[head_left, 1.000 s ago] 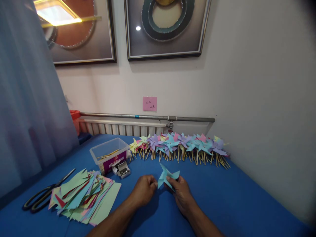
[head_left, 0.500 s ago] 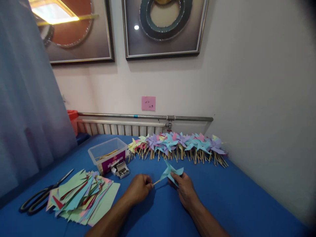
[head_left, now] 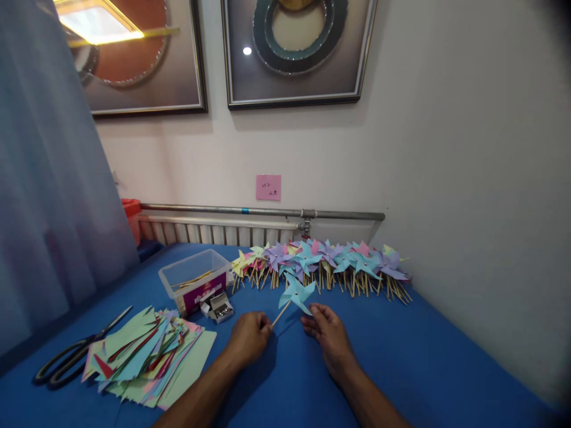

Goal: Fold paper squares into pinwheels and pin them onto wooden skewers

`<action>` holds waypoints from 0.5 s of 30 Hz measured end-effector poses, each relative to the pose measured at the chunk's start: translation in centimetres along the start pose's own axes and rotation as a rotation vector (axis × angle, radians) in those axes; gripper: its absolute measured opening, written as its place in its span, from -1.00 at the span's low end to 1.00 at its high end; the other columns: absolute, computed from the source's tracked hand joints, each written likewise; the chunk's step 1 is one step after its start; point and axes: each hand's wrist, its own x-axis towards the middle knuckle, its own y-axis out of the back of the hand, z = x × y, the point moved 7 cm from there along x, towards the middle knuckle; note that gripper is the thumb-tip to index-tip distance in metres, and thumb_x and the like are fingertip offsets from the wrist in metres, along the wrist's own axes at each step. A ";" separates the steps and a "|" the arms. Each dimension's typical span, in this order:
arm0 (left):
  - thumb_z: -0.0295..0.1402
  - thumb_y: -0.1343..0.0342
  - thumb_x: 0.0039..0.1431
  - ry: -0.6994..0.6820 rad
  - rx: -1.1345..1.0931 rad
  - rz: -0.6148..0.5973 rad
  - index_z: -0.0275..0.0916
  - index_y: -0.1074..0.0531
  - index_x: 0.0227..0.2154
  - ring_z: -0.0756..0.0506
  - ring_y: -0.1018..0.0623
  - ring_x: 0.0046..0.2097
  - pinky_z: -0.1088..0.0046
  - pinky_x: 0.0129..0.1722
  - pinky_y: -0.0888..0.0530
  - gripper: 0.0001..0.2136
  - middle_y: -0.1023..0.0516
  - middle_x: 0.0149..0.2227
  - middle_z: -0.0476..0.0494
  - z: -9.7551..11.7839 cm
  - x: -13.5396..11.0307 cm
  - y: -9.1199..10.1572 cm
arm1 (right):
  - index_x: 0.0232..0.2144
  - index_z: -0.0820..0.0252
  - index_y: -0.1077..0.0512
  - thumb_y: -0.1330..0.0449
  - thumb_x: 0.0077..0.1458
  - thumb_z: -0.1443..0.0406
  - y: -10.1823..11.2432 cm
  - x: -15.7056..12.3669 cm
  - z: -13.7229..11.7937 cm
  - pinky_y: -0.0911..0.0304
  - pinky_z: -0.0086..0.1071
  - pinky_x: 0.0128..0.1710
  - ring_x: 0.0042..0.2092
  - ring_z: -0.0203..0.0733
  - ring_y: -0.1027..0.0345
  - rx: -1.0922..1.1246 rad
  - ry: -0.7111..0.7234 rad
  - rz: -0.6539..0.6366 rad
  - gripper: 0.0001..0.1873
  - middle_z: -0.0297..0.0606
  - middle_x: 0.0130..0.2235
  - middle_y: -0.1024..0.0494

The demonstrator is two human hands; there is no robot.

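A light-blue paper pinwheel (head_left: pixel 296 293) on a thin wooden stick is held up over the middle of the table. My left hand (head_left: pixel 250 339) pinches the lower end of that stick between thumb and fingers. Just right of the pinwheel is my right hand (head_left: pixel 328 336), its fingers apart and curved, close to the lower right blade. Whether a fingertip touches the blade I cannot tell. A pin head shows at the pinwheel's centre. Behind it lies a long pile of finished pinwheels (head_left: pixel 330 257) in blue, purple, pink and yellow, their sticks pointing toward me.
Left of my hands lie a stack of cut coloured paper (head_left: pixel 147 356) and black-handled scissors (head_left: pixel 75 353). A clear plastic tub (head_left: pixel 194 267) holds thin sticks, with a small open box of pins (head_left: pixel 220 309) beside it. The wall (head_left: pixel 446 178) borders the table's right side.
My right hand has let go of the pinwheel's blades, and its fingers have spread. The pinwheel has tipped up and moved slightly left, its front facing me, with the left hand keeping the stick.
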 end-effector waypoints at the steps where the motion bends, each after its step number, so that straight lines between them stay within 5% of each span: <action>1: -0.39 -0.08 0.15 0.010 -0.007 0.008 -0.27 -0.51 -0.42 -0.02 -0.44 -0.40 0.48 -0.43 -0.13 -0.87 -0.53 -0.48 -0.05 0.0 0.0 0.0 | -0.27 0.15 -0.48 -0.37 -0.11 0.02 0.1 0.1 -0.1 -0.41 -0.31 -0.30 -0.32 -0.13 -0.54 -0.066 0.035 0.004 -0.58 -0.28 -0.34 -0.58; 11: -0.40 -0.07 0.14 0.026 -0.102 0.058 -0.27 -0.49 -0.46 -0.02 -0.43 -0.43 0.49 -0.43 -0.17 -0.86 -0.51 -0.51 -0.03 0.0 0.0 0.1 | 0.01 0.12 -0.49 -0.17 0.14 0.04 -3.4 -3.2 -1.2 -0.35 -0.16 0.02 0.02 0.03 -0.48 -0.527 0.274 -0.332 -0.54 -0.11 -0.03 -0.62; 15: -0.40 -0.08 0.14 0.021 -0.114 0.059 -0.26 -0.49 -0.47 -0.01 -0.43 -0.43 0.50 -0.43 -0.18 -0.87 -0.51 -0.51 -0.02 0.0 0.1 0.2 | -0.06 0.14 -0.50 -0.12 0.16 0.00 -3.3 -2.9 -1.1 -0.40 -0.21 -0.14 -0.15 -0.01 -0.53 -0.548 0.271 -0.325 -0.55 -0.13 -0.16 -0.64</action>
